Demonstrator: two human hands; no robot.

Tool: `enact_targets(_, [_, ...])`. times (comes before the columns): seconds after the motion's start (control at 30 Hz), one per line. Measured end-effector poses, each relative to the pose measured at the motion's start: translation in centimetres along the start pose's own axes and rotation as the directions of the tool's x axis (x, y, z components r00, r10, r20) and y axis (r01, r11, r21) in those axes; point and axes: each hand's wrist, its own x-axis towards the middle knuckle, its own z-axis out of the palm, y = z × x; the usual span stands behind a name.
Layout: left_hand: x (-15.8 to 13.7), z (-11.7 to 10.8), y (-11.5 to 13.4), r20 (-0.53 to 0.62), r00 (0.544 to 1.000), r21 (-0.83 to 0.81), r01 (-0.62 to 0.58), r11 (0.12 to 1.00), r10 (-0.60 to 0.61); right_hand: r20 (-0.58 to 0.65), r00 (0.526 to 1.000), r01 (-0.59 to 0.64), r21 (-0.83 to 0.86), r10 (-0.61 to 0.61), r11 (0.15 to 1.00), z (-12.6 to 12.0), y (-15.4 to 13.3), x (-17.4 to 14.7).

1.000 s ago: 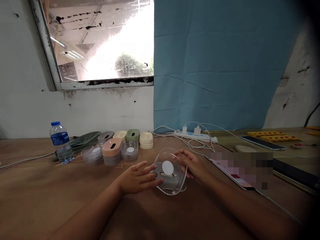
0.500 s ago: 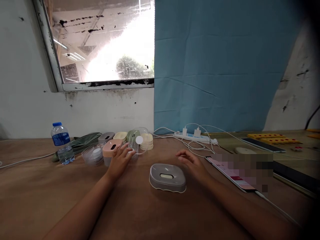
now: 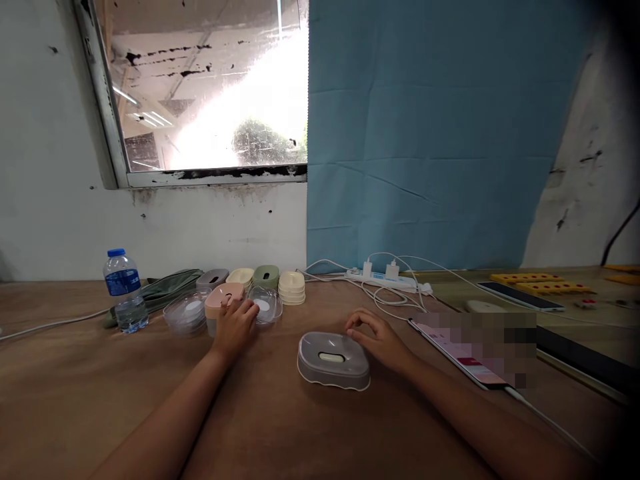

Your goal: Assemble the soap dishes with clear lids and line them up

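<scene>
A grey oval-cornered lid [image 3: 334,360] with a pale slot on top and a wavy pale rim below lies on the table in front of me. My right hand [image 3: 376,337] hovers at its far right edge, fingers bent and apart, holding nothing. My left hand [image 3: 236,328] is at the near right side of a pink-lidded box [image 3: 220,300], fingers apart; whether it touches the box is hard to tell. Right of these fingers a clear plastic cover [image 3: 267,305] with a white round spot rests on the table. More clear covers [image 3: 185,312] lie left of the pink-lidded box.
Behind stand a green lid [image 3: 266,275], a yellow lid [image 3: 241,276], another grey lid [image 3: 213,277] and a cream stack [image 3: 292,288]. A water bottle [image 3: 124,293] is at left. Phones, one a pink-screened phone [image 3: 455,353], and a power strip [image 3: 387,280] with cables are at right.
The clear cover, raised in front of the green lid before, now lies on the table. My left hand has drawn back slightly toward the pink-lidded box. My right hand's fingers have curled more.
</scene>
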Motion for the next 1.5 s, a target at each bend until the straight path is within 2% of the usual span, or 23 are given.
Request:
enact_targets(0.27, [0.2,0.6,-1.5,0.028,0.996,-0.028,-0.084,0.996,0.085,0.056,0.998,0.003,0.034,-0.005,0.999,-0.1,-0.8,-0.2])
enact_targets(0.67, [1.2,1.6,-2.8,0.021,0.997,-0.041,-0.074,0.996,0.074,0.072,0.996,0.042,0.038,-0.044,0.998,-0.2,-1.0,-0.5])
enact_targets(0.97, [3.2,0.7,-3.3,0.059,0.998,-0.183,-0.017,0.983,0.028,0.092,0.993,0.066,0.026,-0.069,0.997,-0.4,-1.3,-0.5])
enact_targets(1.07, [3.2,0.5,-3.3,0.073,0.996,-0.193,-0.040,0.980,0.055,0.089,0.993,0.073,0.024,-0.075,0.997,-0.5,-1.3,-0.5])
enact_targets(1.17, [3.1,0.2,-3.1,0.127,0.985,-0.171,-0.092,0.981,0.115,0.089,0.993,0.080,0.025,-0.082,0.996,-0.5,-1.3,-0.5])
enact_targets(1.27, [3.3,-0.2,-2.7,0.230,0.965,-0.129,-0.102,0.986,0.130,0.091,0.991,0.092,0.024,-0.094,0.995,-0.5,-1.2,-0.5])
enact_targets(1.5, [4.7,-1.2,-2.2,0.426,0.887,-0.039,-0.177,0.983,0.176,0.088,0.992,0.091,0.019,-0.092,0.996,-0.5,-1.3,-0.5])
